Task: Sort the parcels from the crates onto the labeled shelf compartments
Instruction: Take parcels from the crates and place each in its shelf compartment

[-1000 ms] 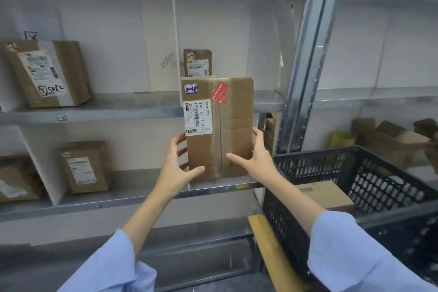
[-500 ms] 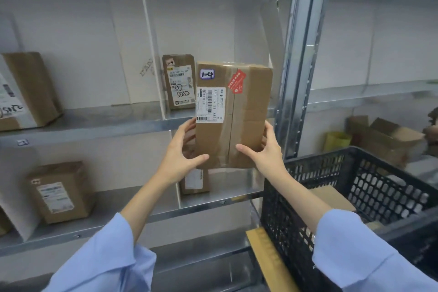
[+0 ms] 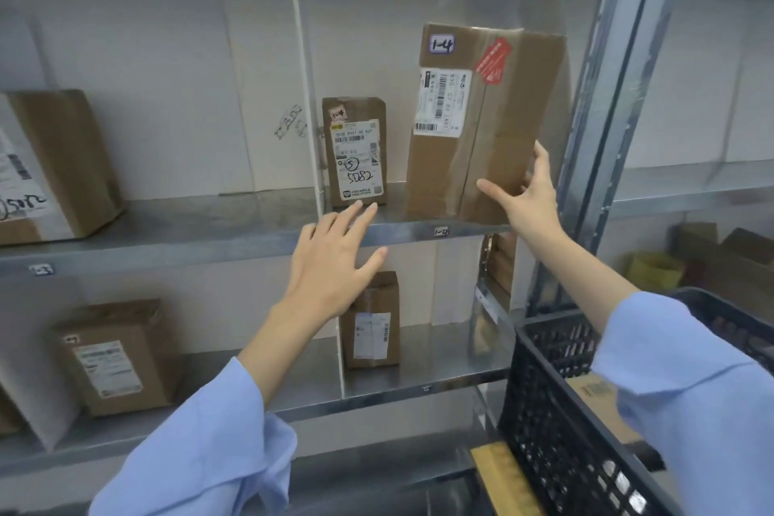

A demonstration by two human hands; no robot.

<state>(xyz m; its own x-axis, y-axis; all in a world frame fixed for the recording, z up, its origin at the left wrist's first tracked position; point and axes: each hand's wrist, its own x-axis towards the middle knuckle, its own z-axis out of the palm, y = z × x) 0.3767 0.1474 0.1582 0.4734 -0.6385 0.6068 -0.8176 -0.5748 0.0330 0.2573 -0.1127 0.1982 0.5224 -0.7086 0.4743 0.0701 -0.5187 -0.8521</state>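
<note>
A brown cardboard parcel (image 3: 498, 113) with a "1-4" sticker, a white barcode label and a red sticker stands upright on the upper shelf (image 3: 402, 228), above the shelf tag "1-4" (image 3: 440, 231). My right hand (image 3: 530, 197) grips its lower right edge, thumb on the front. My left hand (image 3: 335, 260) is off the parcel, fingers spread, in front of the shelf edge. A smaller parcel (image 3: 356, 151) marked "1-4" and "5082" stands in the same compartment to the left.
A white divider (image 3: 303, 67) bounds the compartment on the left, a metal upright (image 3: 615, 75) on the right. More parcels sit at the upper left (image 3: 54, 163), lower left (image 3: 117, 356) and lower middle (image 3: 372, 323). A black crate (image 3: 565, 411) holding a parcel stands at the lower right.
The parcel has gone up and to the right and now rests on the upper shelf. My left hand has let go of it; my right hand still holds it.
</note>
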